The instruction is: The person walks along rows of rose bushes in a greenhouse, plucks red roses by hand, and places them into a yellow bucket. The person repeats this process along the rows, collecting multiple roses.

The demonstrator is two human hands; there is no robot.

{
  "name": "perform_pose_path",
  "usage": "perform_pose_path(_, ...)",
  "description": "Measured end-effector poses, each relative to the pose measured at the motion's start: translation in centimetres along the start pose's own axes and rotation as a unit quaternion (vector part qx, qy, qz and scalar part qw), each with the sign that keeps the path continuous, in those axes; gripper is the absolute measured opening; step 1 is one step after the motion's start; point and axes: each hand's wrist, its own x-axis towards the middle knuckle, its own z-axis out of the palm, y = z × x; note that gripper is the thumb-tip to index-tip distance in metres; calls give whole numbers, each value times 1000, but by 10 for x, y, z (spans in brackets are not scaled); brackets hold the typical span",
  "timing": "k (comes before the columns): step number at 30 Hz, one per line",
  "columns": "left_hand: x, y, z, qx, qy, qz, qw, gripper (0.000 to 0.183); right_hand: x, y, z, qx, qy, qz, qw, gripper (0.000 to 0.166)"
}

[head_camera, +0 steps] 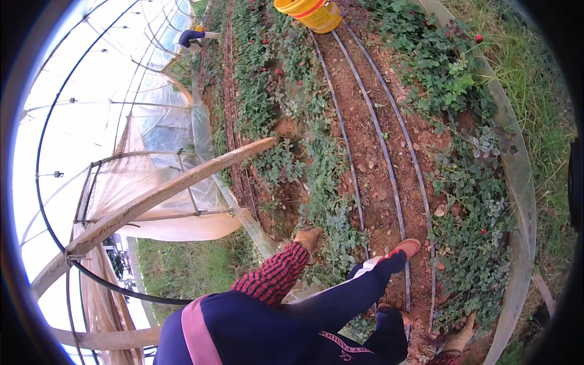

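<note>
My left hand (309, 242), in a tan work glove below a red-and-black checked sleeve, is at the edge of a row of leafy rose plants (319, 169). Its fingers look curled, but whether they hold anything is hidden. At the lower right, my right hand (460, 335) wears a similar glove and reaches low among the rose plants (474, 255) of the other row. Leaves and shadow hide what it may touch. Between the hands, my reddish shoe (407, 247) stands on brown soil beside the drip irrigation hoses (381, 137).
A yellow bucket (317, 16) stands ahead on the path. A slanting wooden post (182, 187) and plastic sheeting (159, 118) rise on the left. A low plastic strip (518, 146) edges the right row, with grass beyond. Another person (194, 37) bends over plants farther off.
</note>
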Motion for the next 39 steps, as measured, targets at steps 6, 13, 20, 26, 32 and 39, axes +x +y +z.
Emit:
perform_pose_path(6,19,-21,-33,-97,38,-79,991,16,-104,-101,71,-133,59,-9,989,23)
perform_pose_path(13,13,134,2,-178,-33,-11,983,14,-110,-131,51,-160,143,32,976,18)
perform_pose_path(20,25,283,12,-241,-102,63,963,16,-97,-112,169,-235,130,155,951,24)
perform_pose_path(26,72,383,16,-294,-75,19,953,18,-73,-103,451,-475,-66,88,873,28)
perform_pose_path(32,66,458,-7,-379,-10,18,925,20,-83,-116,627,-591,-225,65,772,47)
perform_pose_path(39,93,556,-8,-505,-64,65,858,26,-128,-140,749,-704,-132,33,697,63)
